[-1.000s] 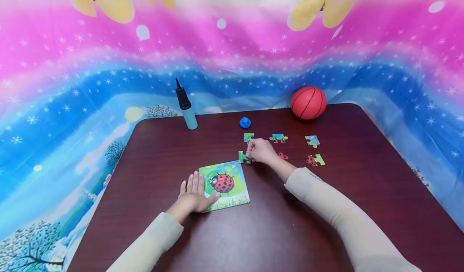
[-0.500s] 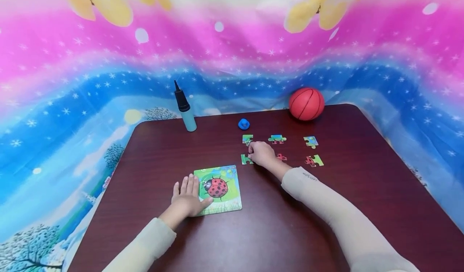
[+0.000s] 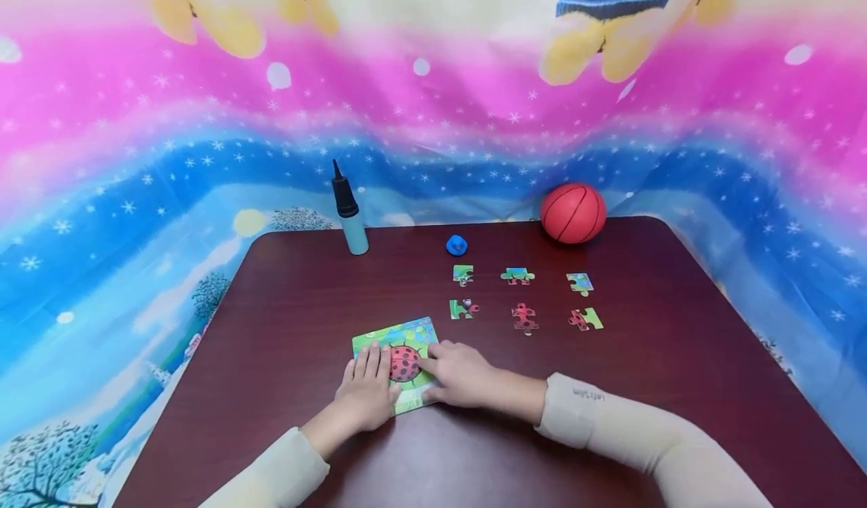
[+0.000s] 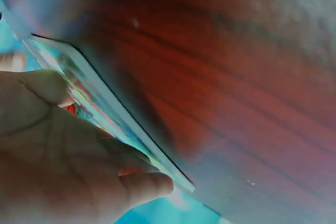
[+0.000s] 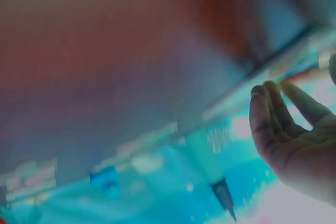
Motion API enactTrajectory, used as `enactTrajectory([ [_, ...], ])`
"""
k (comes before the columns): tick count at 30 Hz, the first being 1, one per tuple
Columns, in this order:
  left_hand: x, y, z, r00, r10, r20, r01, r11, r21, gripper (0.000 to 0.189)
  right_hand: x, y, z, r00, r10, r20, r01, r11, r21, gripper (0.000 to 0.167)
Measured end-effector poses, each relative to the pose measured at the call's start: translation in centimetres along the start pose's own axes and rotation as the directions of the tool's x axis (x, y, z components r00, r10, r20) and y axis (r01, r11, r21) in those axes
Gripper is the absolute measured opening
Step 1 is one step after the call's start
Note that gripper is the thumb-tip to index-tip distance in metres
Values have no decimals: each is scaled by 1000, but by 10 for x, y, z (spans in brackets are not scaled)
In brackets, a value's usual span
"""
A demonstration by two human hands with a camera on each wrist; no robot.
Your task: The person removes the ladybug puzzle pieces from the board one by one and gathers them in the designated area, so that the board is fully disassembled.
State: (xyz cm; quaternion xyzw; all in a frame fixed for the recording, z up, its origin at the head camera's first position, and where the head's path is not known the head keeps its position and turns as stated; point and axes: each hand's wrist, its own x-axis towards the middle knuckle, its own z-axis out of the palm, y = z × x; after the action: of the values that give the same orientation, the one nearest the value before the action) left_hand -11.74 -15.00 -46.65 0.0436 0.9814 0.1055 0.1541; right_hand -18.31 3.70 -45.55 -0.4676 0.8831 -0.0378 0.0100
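Note:
A square ladybug puzzle board (image 3: 423,331) lies on the dark table, green and blue with a red spotted beetle. My left hand (image 3: 366,396) rests flat on its left part, fingers straight and pointing away, covering some of the picture. From the right, my right hand (image 3: 462,374) reaches over the board's right edge, its index finger at the beetle and its thumb lower down. The right wrist view has the right hand's fingers (image 5: 262,114) loosely bent at the board. Beyond the board, loose jigsaw pieces (image 3: 524,318) lie apart in two rows.
At the back stand a teal and black hand pump (image 3: 352,226) and a red ball (image 3: 573,213) with black lines. Between them sits a small blue object (image 3: 457,245). A patterned cloth (image 3: 433,117) hangs behind the table (image 3: 305,290).
My right hand has left the left column of jigsaw pieces and come down onto the board. The board has shifted slightly left and toward me, with my left hand staying on it.

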Motion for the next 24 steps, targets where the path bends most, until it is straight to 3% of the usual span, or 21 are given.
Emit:
enactTrajectory([
  [3,6,-4,4,995,-24,97,22,1000,17,77,-2,-6,8,1000,20,24,-20,999,-28,62],
  [8,16,-14,14,981,-65,184,54,996,67,87,2,-2,8,997,81,16,-81,997,2,56],
  [15,21,-23,21,982,-66,175,58,997,47,88,5,-1,9,991,129,22,-130,990,48,49],
  [24,21,-22,23,985,-57,163,50,998,47,88,7,-2,10,978,206,42,-210,960,186,50],
])
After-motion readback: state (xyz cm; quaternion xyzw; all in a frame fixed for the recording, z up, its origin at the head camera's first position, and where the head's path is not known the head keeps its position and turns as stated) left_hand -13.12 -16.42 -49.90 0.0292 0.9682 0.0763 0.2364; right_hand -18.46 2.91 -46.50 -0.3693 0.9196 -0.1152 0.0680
